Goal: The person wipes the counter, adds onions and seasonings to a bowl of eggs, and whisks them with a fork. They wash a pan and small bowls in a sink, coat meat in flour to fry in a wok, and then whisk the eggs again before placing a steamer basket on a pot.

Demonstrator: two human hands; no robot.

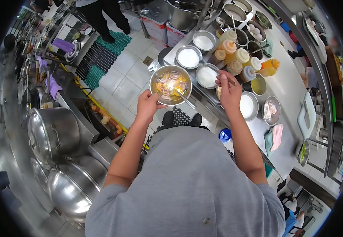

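My left hand (149,105) grips the rim of a metal bowl (170,103) held over the floor. Inside the bowl are yellow and pinkish pieces with a white patch on top, and a spoon (187,100) leans on its right rim. My right hand (229,91) is closed on the handle of another spoon (218,70), whose head is at a small bowl of white powder (207,76). More bowls of white grains stand beside it, one (188,57) to the left and one (248,106) below my right hand.
Squeeze bottles (241,56), a bowl of eggs (255,32) and a bowl of pale pieces (272,110) stand on the steel counter (289,85). Large pots (55,132) are at the left. A person's legs (104,17) show at the top, near a floor mat (100,55).
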